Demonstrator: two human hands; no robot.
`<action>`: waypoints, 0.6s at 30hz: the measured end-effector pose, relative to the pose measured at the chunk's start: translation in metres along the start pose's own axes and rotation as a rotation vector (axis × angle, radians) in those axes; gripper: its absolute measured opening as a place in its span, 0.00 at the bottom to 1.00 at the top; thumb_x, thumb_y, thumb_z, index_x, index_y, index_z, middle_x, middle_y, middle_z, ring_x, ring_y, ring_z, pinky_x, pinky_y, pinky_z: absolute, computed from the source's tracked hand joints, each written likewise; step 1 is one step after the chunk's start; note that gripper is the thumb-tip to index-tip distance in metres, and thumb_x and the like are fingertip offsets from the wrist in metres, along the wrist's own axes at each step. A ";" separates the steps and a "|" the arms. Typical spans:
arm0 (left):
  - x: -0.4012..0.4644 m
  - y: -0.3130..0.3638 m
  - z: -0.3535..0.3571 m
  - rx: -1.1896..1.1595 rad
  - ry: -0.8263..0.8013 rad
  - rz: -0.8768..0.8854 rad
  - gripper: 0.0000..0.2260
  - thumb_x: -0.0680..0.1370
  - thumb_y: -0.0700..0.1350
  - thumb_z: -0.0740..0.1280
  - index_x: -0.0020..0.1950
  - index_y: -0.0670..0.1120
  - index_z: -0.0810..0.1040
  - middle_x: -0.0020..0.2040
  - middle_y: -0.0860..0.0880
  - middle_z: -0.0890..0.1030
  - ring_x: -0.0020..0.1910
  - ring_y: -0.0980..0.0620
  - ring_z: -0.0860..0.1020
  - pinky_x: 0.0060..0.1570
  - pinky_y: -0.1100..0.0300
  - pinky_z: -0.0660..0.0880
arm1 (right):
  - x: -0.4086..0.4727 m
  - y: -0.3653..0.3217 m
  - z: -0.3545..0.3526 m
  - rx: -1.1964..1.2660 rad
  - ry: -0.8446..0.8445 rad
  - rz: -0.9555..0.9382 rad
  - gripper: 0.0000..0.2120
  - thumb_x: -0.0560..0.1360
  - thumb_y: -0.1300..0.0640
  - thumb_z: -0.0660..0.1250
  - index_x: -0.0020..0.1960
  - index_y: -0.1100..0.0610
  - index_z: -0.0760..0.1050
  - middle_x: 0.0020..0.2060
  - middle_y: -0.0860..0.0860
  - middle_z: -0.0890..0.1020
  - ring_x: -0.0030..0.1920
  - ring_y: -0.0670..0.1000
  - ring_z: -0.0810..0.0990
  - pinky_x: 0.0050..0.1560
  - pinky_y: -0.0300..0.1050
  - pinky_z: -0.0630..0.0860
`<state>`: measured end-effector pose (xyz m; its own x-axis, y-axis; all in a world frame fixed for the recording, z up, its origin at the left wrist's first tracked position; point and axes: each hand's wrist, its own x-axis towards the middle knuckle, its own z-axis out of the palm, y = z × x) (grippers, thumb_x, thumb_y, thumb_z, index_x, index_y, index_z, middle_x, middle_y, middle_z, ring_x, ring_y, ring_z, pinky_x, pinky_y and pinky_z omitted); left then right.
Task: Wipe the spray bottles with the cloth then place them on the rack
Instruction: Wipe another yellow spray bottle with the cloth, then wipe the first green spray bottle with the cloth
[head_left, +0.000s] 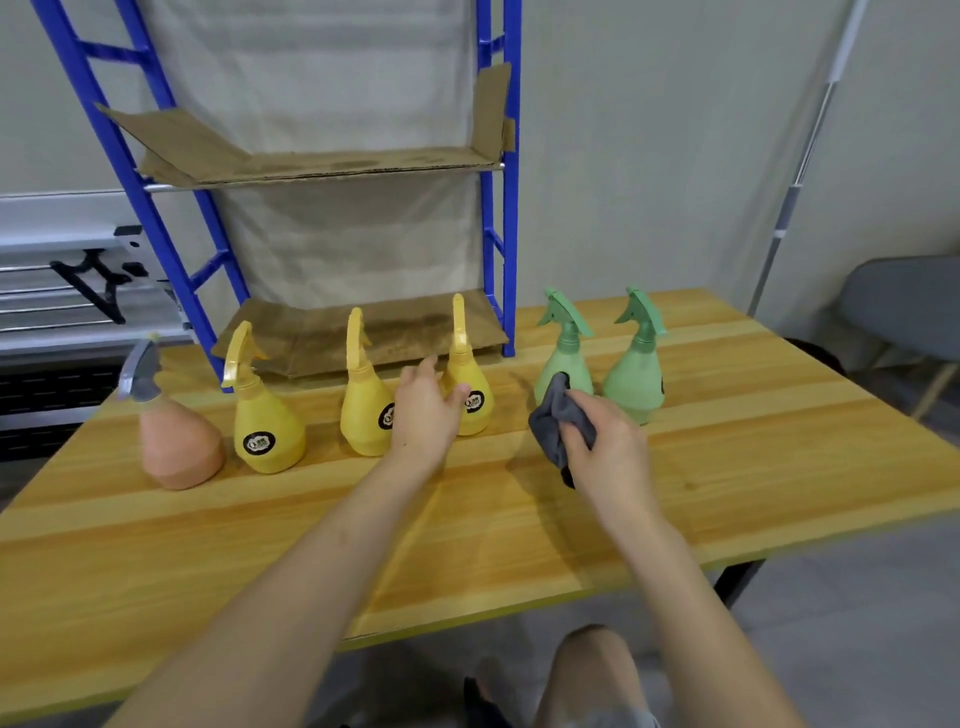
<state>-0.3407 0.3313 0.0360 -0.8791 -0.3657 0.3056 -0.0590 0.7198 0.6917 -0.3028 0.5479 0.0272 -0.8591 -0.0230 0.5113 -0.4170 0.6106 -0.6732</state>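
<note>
A bare knee shows nearest, below the near edge of the wooden table; from there both forearms reach out over the top. The left hand is released, fingers spread and holding nothing, hovering between the middle yellow bottle and the right yellow bottle; its thumb points toward the right one, and whether it touches that bottle I cannot tell. The right hand clutches a grey cloth, bunched up, just in front of the left green bottle.

Six spray bottles stand upright in a row across the table, well short of the rack: a pink bottle far left, a left yellow bottle beside it, the two other yellow ones, then the left green one and a right green bottle. The blue rack stands just behind the row, at the far side; its cardboard-lined shelves carry no bottles, so by my reading none has been placed yet.

The move ahead seems to turn on this: the right yellow bottle lies just to the right of and slightly beyond the left hand, its long axis vertical, nozzle up; the left hand is clearly the nearer one to it, while the cloth waits a short way to the right, ready to meet the bottle once lifted.
</note>
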 end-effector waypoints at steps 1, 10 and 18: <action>-0.006 0.002 0.000 -0.038 0.056 0.013 0.26 0.81 0.50 0.69 0.77 0.44 0.68 0.69 0.43 0.73 0.67 0.45 0.75 0.69 0.49 0.72 | 0.000 0.001 -0.005 0.019 0.032 0.005 0.15 0.79 0.62 0.67 0.64 0.53 0.80 0.51 0.43 0.79 0.51 0.43 0.75 0.51 0.34 0.67; -0.017 0.074 0.007 -0.219 0.168 0.197 0.13 0.82 0.45 0.67 0.66 0.48 0.74 0.54 0.52 0.75 0.45 0.59 0.76 0.51 0.62 0.74 | 0.013 0.008 -0.034 0.116 0.190 0.015 0.17 0.79 0.61 0.68 0.68 0.55 0.78 0.59 0.46 0.81 0.59 0.43 0.76 0.62 0.33 0.69; 0.015 0.123 0.052 -0.244 -0.007 0.149 0.13 0.79 0.54 0.70 0.58 0.48 0.76 0.48 0.51 0.79 0.49 0.53 0.78 0.53 0.52 0.77 | 0.017 0.019 -0.053 0.122 0.213 0.030 0.16 0.79 0.60 0.69 0.66 0.54 0.79 0.56 0.45 0.81 0.57 0.43 0.78 0.58 0.29 0.70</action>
<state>-0.3860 0.4453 0.0918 -0.8731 -0.2617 0.4114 0.1856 0.6018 0.7767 -0.3098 0.6012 0.0513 -0.7950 0.1690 0.5825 -0.4362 0.5080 -0.7427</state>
